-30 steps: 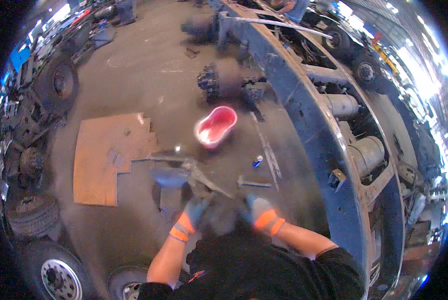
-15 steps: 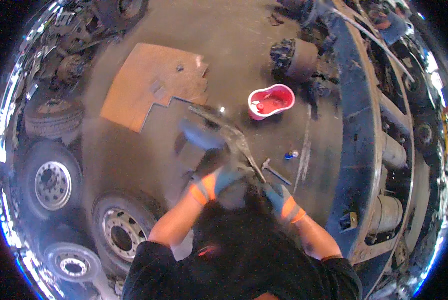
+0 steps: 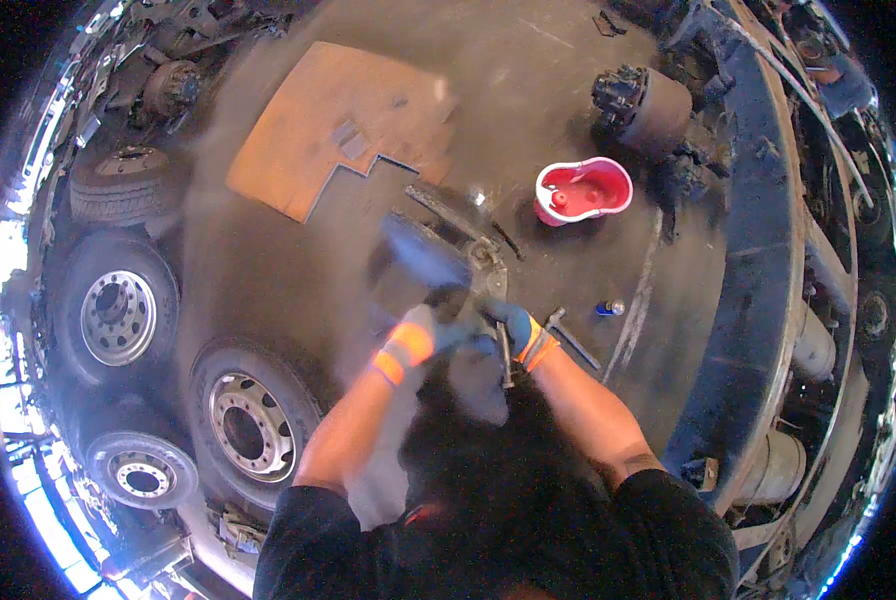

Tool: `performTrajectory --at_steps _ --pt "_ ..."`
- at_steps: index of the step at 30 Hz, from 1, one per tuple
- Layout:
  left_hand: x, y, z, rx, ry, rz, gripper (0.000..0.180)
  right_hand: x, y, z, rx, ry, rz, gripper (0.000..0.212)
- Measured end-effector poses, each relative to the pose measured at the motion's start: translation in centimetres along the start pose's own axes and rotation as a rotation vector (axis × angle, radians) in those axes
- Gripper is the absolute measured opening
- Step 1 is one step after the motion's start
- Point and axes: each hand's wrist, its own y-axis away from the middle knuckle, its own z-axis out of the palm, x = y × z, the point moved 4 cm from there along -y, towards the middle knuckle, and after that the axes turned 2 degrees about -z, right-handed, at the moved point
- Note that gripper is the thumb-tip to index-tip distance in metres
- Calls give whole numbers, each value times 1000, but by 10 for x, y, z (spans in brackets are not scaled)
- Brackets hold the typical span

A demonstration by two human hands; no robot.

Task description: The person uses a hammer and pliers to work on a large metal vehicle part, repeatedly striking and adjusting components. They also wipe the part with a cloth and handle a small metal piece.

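Observation:
My left hand (image 3: 442, 334), in a grey-blue glove with an orange cuff, is smeared by motion at the near end of a dark metal assembly (image 3: 486, 258), so its fingers do not show clearly. My right hand (image 3: 513, 324), gloved alike, is closed around a metal rod (image 3: 508, 370) whose end sticks out below the fingers. Left of the assembly, a blurred blue curved part (image 3: 423, 250) stands out. A hammer (image 3: 576, 340) lies on the floor just right of my right hand.
A red and white bucket (image 3: 585, 190) stands ahead to the right, with a small blue container (image 3: 610, 308) nearer. Brown board (image 3: 313, 120) lies ahead left. Truck wheels (image 3: 251, 425) are on the left. A long vehicle frame (image 3: 758, 260) runs along the right; a rusty drum (image 3: 658, 108) sits near it.
My right hand has moved up and left onto the rod. My left hand has moved slightly up. The whole view has shifted, so floor objects on the right appear farther right.

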Motion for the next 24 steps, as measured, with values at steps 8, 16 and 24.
performTrajectory --at_steps 8,16,24 --pt "-65 -38 33 434 -53 106 48 11 -32 -44 -24 -31 3 34" --pt "-49 -31 32 443 -124 -2 40 24 -63 -35 -409 -392 -14 40" --pt "-2 -7 71 366 -643 -322 26 22 -52 -49 -370 -424 122 39"
